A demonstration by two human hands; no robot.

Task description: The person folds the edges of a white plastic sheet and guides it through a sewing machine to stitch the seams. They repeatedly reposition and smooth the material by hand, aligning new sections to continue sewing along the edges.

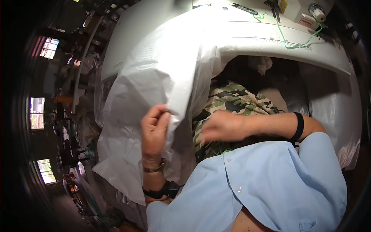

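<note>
My left hand pinches the edge of a large white woven sheet. The sheet hangs over the front of a white sewing machine table and drapes down on the left. My right hand is over my lap, apart from the sheet, in front of camouflage-patterned cloth. Motion smears its fingers, so whether they hold anything cannot be made out.
A white machine body with a round knob stands at the upper right. Green thread trails across the printed ruler on the table. Dark thread snips lie near the back. More white sheeting hangs at the right.
</note>
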